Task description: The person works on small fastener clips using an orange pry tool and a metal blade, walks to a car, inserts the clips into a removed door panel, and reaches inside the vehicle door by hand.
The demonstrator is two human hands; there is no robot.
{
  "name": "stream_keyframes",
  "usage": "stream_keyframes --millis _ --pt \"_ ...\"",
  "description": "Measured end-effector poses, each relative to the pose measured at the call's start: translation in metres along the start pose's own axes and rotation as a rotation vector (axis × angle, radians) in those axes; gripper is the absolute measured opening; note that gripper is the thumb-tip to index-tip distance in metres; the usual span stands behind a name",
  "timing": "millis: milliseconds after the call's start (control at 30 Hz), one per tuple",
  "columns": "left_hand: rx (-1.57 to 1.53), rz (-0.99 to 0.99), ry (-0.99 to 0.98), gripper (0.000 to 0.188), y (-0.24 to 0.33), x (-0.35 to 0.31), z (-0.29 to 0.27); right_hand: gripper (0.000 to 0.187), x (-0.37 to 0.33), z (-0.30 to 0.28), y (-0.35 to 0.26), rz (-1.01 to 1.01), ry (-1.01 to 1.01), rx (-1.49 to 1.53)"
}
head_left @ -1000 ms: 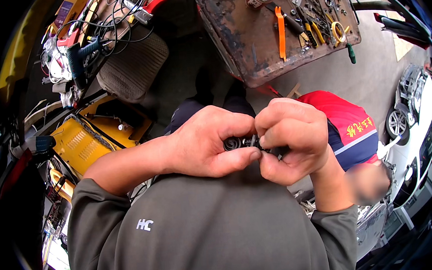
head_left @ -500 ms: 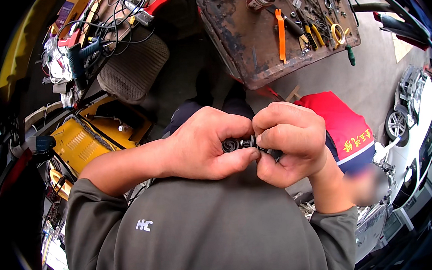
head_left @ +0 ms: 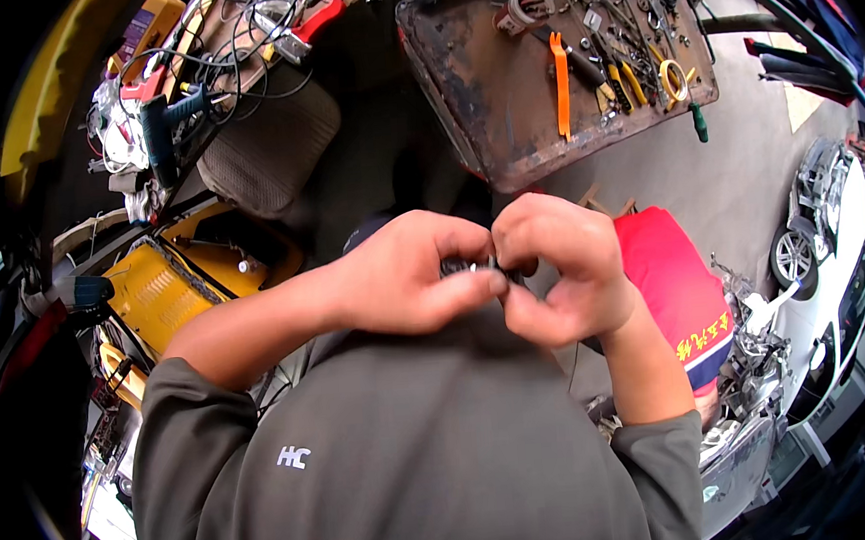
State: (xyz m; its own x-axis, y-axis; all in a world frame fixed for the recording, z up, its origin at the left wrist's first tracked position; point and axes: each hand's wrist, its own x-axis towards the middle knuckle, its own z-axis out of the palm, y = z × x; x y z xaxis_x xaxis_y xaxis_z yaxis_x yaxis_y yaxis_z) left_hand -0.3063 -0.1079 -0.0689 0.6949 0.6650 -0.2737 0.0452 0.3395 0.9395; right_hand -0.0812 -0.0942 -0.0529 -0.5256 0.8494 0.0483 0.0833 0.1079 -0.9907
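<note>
Both hands meet in front of my chest around a small dark metal part [head_left: 464,266], mostly covered by the fingers, so its exact kind does not show. My left hand [head_left: 398,272] pinches it between thumb and forefinger from the left. From the right, my right hand [head_left: 568,266] has its fingers curled and thumb pressed at the part's other end. The fingertips of the two hands nearly touch.
Ahead stands a rusty metal tray table [head_left: 481,96] bearing an orange pry tool [head_left: 561,85], pliers, tape and several tools. A cluttered bench with a drill [head_left: 157,129], a padded seat [head_left: 268,146] and a yellow panel [head_left: 158,294] lie left. A person in red [head_left: 669,279] bends beside a white car [head_left: 839,272].
My hands have shifted slightly left and up with the part. Its round coil-like end, visible before, is now mostly hidden by my left fingers. The person in red has moved lower.
</note>
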Motion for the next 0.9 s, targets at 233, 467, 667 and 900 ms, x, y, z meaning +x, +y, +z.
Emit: stream_keyframes --millis 233,467,667,900 --pt "-0.63 -0.604 0.344 0.038 -0.018 0.013 -0.035 0.018 0.002 -0.006 0.105 0.611 0.346 0.464" --pt "-0.787 -0.469 0.297 0.017 0.016 -0.062 -0.05 0.023 -0.003 0.037 0.083 0.854 0.376 0.688" --pt "-0.668 -0.332 0.337 0.013 0.047 -0.16 -0.049 0.025 0.067 0.094 0.017 0.652 0.159 0.503" --pt "-0.662 -0.219 0.58 0.012 0.028 -0.251 -0.055 0.038 0.29 0.156 -0.117 -0.005 0.227 0.688"
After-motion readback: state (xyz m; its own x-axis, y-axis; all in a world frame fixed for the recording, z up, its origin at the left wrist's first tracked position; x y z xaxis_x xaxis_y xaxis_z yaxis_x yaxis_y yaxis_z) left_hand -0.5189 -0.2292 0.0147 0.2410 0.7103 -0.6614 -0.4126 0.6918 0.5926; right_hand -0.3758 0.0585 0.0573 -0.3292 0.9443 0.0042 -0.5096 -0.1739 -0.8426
